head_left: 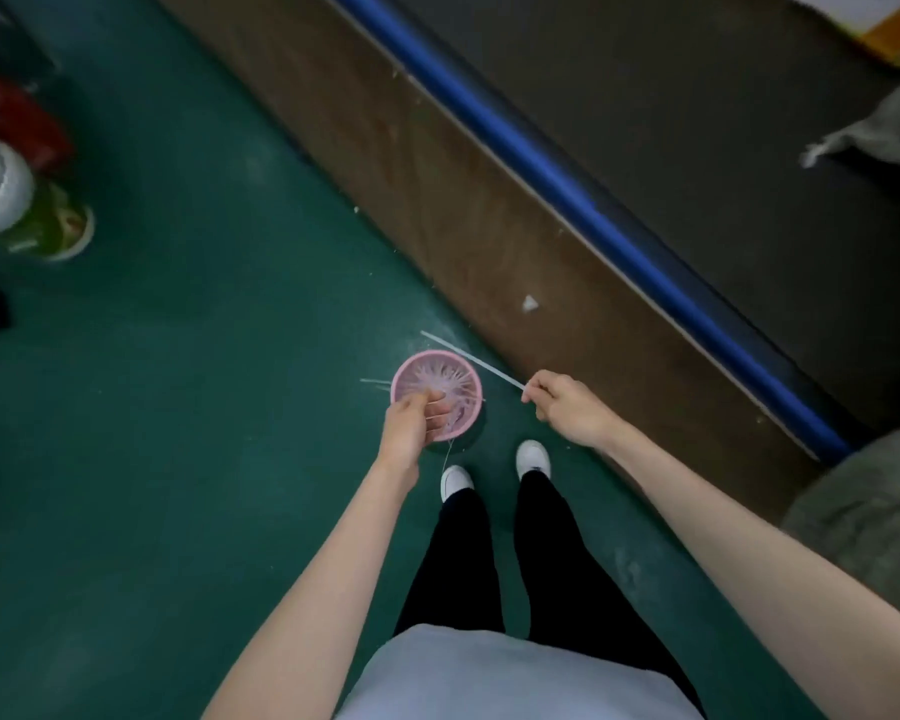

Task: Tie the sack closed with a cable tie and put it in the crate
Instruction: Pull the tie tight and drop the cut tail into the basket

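- I stand on the green floor [188,356] beside a long bench [723,122] that runs along my right, with a blue rail [583,200] on its edge.
- My right hand [572,407] has its grip pinched closed on one end of a single white cable tie [468,358], which sticks out to the far left over the rim of a pink bowl [411,368].
- My left hand [411,426] holds the near edge of that bowl, thumb over the rim and fingers curled inside among the loose ties; the grip is closed on the bowl.
- A grey sack [889,132] lies on the bench at the far right, its neck pointing left and not yet tied. It is well apart from both hands.
- More grey fabric [863,511] shows at the near right edge; I cannot tell whether it is another sack.
- I see no crate in this view.
- As I judge it, I am only at the start: the tie is picked, the sack untouched.
- Risk: my pinch sits right at the tip of the tie, so it may slip or swing as I turn.
- Risk: other ties poke over the rim and could snag and spill onto the floor.
- Risk: the bowl, held only by its rim, could tip if I set it down carelessly.
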Demonstrator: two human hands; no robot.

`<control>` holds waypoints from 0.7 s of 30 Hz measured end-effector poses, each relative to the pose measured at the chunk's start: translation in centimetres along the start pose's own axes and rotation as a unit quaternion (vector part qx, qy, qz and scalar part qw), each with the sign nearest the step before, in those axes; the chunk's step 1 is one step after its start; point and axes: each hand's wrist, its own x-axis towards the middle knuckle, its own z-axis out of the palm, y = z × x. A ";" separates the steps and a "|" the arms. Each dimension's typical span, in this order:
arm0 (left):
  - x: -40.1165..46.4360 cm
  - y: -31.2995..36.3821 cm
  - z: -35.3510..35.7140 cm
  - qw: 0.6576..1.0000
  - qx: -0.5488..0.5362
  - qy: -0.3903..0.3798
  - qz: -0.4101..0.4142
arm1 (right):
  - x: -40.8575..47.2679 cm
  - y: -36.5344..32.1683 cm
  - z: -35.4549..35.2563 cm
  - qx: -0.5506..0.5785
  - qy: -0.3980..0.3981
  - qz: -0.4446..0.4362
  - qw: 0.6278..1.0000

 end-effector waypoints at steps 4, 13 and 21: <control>3.5 -2.7 -3.0 0.998 -0.007 0.051 -0.027 | 4.9 0.8 3.7 -0.033 -0.021 0.046 0.998; 15.9 -13.9 -6.7 0.989 -0.012 0.126 -0.077 | 19.5 8.2 14.3 -0.112 -0.014 0.083 0.990; 28.3 -23.1 -6.1 0.985 -0.007 0.137 -0.101 | 31.4 16.0 22.4 -0.199 -0.009 0.083 0.976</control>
